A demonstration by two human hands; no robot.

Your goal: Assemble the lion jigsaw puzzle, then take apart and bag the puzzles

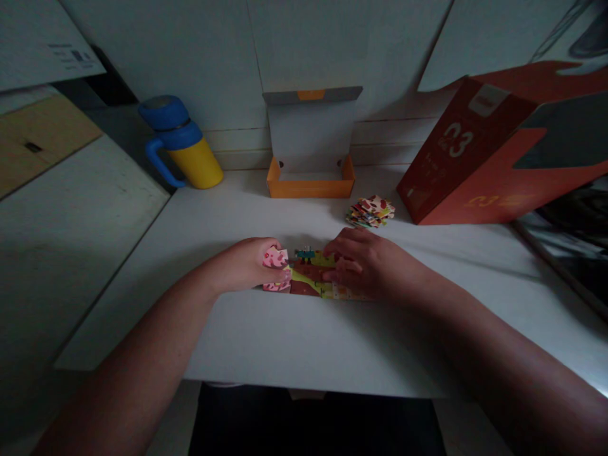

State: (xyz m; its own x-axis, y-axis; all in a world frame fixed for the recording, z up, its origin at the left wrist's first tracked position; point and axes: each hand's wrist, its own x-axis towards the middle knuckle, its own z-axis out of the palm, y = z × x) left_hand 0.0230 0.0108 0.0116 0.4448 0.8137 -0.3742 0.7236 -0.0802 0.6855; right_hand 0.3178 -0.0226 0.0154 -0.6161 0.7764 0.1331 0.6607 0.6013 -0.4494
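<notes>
Joined jigsaw puzzle pieces [306, 278] in green, brown and yellow form a strip on the white table. At its left end, my left hand [247, 263] is closed on a pink spotted puzzle piece [275, 258], the thumb lying across the pink pieces. My right hand [363, 263] is over the right part of the strip, palm down. Its fingers are bent and apart, touching the pieces and covering some of them. Just beyond that hand lies a loose pile of puzzle pieces [371, 211].
An opened orange box [311, 189] with its lid raised stands by the wall. Back left is a yellow and blue flask [197, 161]. A large red box [456, 158] stands at the right. The white table [285, 342] ends at its front edge near my body.
</notes>
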